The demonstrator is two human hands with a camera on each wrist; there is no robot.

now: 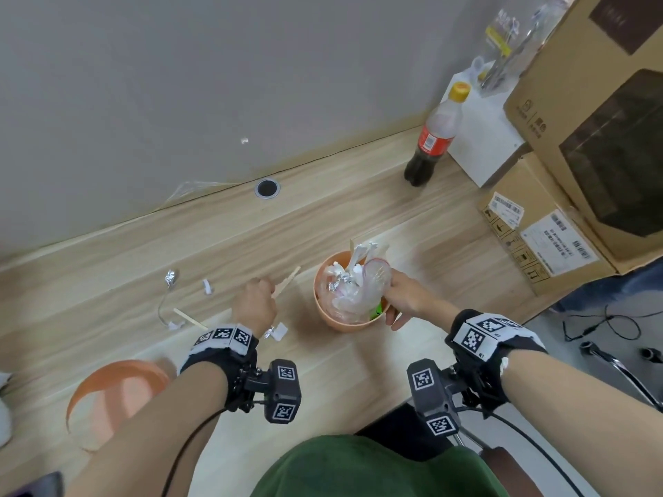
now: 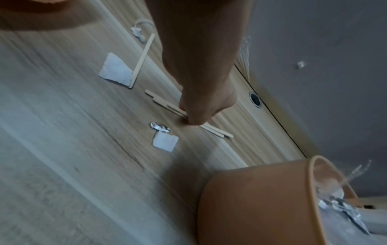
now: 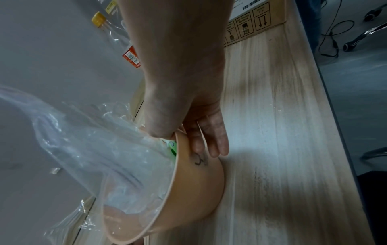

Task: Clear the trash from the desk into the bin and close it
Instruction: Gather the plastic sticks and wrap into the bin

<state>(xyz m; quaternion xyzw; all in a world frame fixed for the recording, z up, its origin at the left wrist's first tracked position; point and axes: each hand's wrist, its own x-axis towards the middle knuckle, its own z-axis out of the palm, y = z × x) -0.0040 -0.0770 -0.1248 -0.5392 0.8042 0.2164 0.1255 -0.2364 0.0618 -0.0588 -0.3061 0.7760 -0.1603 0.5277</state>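
A: What is the left hand [image 2: 199, 106] doing now?

B: It is pinching a small bundle of wooden sticks [image 2: 211, 128], with the fingers curled round them. The sticks are lying low over the desk [image 1: 358, 389], about midway between the wall edge and the front edge, just beside the bin [image 1: 349, 319].

A: And the right hand [image 1: 407, 299]?

B: It is steadying the bin. The thumb is hooking over the rim and the other fingers [image 3: 217, 140] are lying straight on the outside wall. The bin is standing in the middle of the desk, already full of plastic wrap [image 3: 100, 145] and foil.

A: So how should the step be done well?

B: I think the sticks should go in end first, beside the plastic and not across the rim, because the bin is nearly full (a long stick can easily spring out again). The right hand should keep the bin steady, since it looks light.

A: What is remaining after that?

B: One more stick [image 2: 142, 59], two paper scraps [image 2: 116, 70] [image 2: 165, 142], a foil ball [image 1: 171, 277] and some small white bits are waiting toward the left end of the desk. The orange lid [image 1: 118, 396] is lying near the front left corner; it is for the closing.
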